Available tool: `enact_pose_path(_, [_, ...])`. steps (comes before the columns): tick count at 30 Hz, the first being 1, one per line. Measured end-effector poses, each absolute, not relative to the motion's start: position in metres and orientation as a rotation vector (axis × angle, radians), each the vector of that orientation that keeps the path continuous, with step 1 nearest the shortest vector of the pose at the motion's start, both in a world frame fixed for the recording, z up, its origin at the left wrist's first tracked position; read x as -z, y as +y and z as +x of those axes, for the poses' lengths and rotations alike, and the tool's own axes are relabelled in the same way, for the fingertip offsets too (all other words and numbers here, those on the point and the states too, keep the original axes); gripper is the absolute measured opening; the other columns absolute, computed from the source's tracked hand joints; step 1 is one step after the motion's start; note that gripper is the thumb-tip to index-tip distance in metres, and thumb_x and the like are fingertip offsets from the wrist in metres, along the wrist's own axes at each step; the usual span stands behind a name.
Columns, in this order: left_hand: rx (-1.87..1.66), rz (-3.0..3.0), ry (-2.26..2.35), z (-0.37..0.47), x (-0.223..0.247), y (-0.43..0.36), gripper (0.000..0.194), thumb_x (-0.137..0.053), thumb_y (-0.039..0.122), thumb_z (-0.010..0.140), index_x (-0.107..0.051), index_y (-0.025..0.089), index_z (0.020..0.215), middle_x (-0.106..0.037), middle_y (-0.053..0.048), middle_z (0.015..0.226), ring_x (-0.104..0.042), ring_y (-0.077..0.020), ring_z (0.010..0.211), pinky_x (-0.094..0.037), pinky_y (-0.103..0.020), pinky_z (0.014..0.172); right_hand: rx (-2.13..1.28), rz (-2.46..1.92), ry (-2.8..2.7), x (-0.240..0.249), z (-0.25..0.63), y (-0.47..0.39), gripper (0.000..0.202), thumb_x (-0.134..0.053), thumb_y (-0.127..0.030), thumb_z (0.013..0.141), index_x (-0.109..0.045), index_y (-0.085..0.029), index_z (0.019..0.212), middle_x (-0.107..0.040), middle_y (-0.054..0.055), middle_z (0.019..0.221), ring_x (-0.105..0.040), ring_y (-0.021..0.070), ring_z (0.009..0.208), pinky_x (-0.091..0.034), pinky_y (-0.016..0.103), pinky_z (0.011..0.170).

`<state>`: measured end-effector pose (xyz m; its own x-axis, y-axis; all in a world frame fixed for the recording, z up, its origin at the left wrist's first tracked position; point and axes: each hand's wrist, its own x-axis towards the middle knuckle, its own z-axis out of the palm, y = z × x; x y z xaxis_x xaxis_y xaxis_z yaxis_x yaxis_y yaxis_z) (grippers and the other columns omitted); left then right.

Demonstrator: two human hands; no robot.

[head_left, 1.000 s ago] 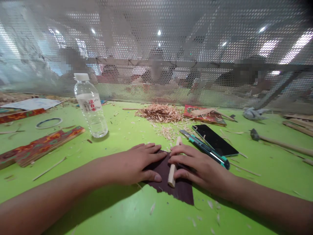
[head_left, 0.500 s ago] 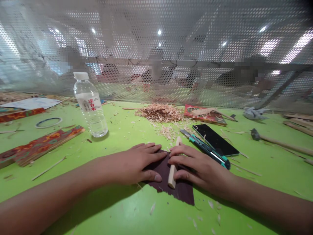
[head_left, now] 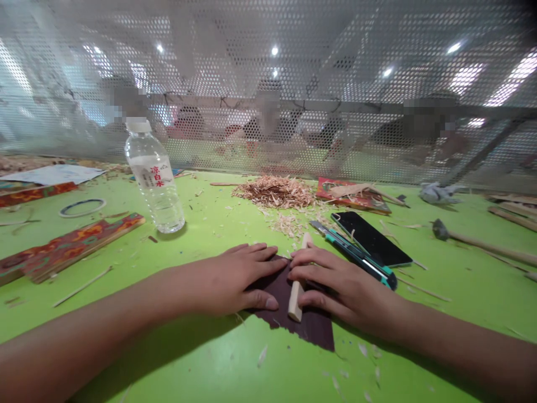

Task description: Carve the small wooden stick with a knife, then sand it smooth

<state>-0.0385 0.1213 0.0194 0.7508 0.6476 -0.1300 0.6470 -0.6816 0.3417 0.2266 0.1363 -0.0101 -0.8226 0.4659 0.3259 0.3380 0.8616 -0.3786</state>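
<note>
A torn, dark brown sheet that looks like sandpaper [head_left: 312, 331] lies on the green table. My left hand [head_left: 241, 280] rests flat on its left part, fingers stretched out and thumb on the sheet. On top of the sheet is a small pale wooden stick [head_left: 296, 302], its long side pointing away from me. My right hand [head_left: 339, 282] grips the stick from the right, fingers over it and thumb at its near part. Just beyond that hand lie a teal and black utility knife [head_left: 356, 254] and a black phone [head_left: 373, 238].
A water bottle [head_left: 155, 184] stands at the left, behind painted wood boards [head_left: 75, 246] and a tape roll [head_left: 81, 207]. Wood shavings [head_left: 277, 192] are heaped at the back. A hammer [head_left: 482, 240] lies at the right. A perforated metal screen [head_left: 235, 67] rises behind, people beyond it.
Both hands, the wooden stick and the brown sheet stay practically in place. The whole view has shifted very slightly.
</note>
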Motion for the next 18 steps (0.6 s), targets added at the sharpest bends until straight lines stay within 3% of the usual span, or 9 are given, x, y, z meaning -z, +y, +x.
enact_pose_path(5, [0.013,2.591,0.998,-0.0388,-0.0193,0.1211,0.071,-0.057,0.051,0.104,-0.033,0.017,0.162,-0.028,-0.017,0.166,-0.026,-0.0361,0.154,-0.024,-0.049,0.123,-0.439,-0.607,-2.616,0.0091,0.2268,0.1350,0.023,-0.058,-0.034,0.103,-0.069,-0.020,0.119,-0.068,0.014,0.124,-0.061,0.0249,0.123,-0.048,0.042,0.110])
enact_pose_path(18, [0.094,2.578,1.030,-0.0355,-0.0241,0.1203,0.073,-0.057,0.051,0.104,-0.030,0.017,0.163,-0.024,-0.016,0.168,-0.023,-0.0337,0.155,-0.022,-0.047,0.123,-0.462,-0.615,-2.652,0.0096,0.2261,0.1354,0.024,-0.056,-0.033,0.104,-0.065,-0.018,0.121,-0.066,0.013,0.127,-0.058,0.0249,0.126,-0.032,0.050,0.122])
